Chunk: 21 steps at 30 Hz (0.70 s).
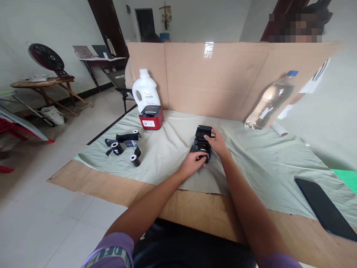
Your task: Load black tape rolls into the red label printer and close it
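On the cloth in front of me lies a small black printer with its lid raised and its inside facing up. My left hand grips its near end, the thumb over the edge. With my right hand I hold the lid's right side between thumb and fingers. Something dark and glossy sits within the body, but I cannot make out what. To the left lie several black rolls with white cores, among them one near roll and one farther left, with loose black strips around them.
A red and black box-shaped device stands before a white jug. A clear bottle leans against the cardboard screen, beside a paper tube. A phone lies at right. Another person is behind the screen.
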Each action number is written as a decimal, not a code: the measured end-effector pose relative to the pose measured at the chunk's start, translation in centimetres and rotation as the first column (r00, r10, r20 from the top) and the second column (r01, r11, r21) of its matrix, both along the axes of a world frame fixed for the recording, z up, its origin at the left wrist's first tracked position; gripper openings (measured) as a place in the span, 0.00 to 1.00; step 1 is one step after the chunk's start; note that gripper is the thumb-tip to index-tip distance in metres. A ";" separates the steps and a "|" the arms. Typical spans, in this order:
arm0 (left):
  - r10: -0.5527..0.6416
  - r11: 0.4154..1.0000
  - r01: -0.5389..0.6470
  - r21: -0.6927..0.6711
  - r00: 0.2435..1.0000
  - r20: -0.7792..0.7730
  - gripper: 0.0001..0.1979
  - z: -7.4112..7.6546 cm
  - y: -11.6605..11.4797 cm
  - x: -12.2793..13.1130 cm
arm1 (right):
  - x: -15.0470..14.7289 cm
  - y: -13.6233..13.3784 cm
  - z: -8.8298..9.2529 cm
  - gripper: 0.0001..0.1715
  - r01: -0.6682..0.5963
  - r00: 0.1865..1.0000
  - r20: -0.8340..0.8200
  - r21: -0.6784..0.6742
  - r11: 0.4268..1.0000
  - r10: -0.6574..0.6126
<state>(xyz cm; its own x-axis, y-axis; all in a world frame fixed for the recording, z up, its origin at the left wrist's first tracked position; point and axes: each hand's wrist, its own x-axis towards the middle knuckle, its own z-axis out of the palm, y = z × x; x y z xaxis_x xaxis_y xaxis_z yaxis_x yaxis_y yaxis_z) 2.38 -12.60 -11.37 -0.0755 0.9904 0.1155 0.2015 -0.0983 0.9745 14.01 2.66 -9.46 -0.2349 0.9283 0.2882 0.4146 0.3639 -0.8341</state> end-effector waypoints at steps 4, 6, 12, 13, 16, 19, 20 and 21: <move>-0.063 0.998 0.063 -0.008 0.998 0.028 0.12 0.2 -0.1 -0.2 | 0.8 -0.3 0.8 0.21 -0.095 0.994 -0.045 0.099 0.991 0.100; -0.092 0.996 0.093 -0.009 0.994 0.056 0.11 0.2 -0.1 -0.2 | 1.3 -0.8 1.3 0.17 -0.197 0.980 -0.005 0.142 0.970 0.200; -0.143 0.988 0.146 -0.039 0.986 0.083 0.10 0.2 -0.3 -0.4 | 2.2 -1.9 2.7 0.16 -0.346 0.928 0.133 -0.038 0.937 0.348; -0.141 0.989 0.145 -0.042 0.987 0.083 0.10 0.3 -0.3 -0.4 | 2.2 -2.1 2.9 0.16 -0.356 0.923 0.131 -0.071 0.932 0.363; -0.142 0.988 0.146 -0.047 0.987 0.079 0.10 0.4 -0.3 -0.3 | 1.9 -2.5 3.1 0.23 -0.305 0.942 0.084 -0.193 0.933 0.326; -0.144 0.987 0.148 -0.055 0.987 0.073 0.10 0.5 -0.3 -0.3 | 1.4 -2.9 3.2 0.37 -0.188 0.977 0.027 -0.361 0.914 0.212; -0.140 0.988 0.144 -0.059 0.988 0.069 0.10 0.5 -0.3 -0.3 | 1.1 -3.1 3.2 0.40 -0.161 0.983 0.017 -0.407 0.899 0.183; -0.136 0.988 0.140 -0.060 0.989 0.063 0.10 0.5 -0.3 -0.4 | 0.9 -3.2 3.2 0.42 -0.141 0.986 0.016 -0.443 0.885 0.165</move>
<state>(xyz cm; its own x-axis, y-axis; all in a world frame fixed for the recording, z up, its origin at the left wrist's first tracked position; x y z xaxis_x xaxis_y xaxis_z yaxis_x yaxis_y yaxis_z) 2.01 -12.88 -10.92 0.0577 0.9970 0.0509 0.1326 -0.0582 0.9895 14.88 -0.55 -6.22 -0.3877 0.9083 -0.1571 0.4306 0.0277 -0.9021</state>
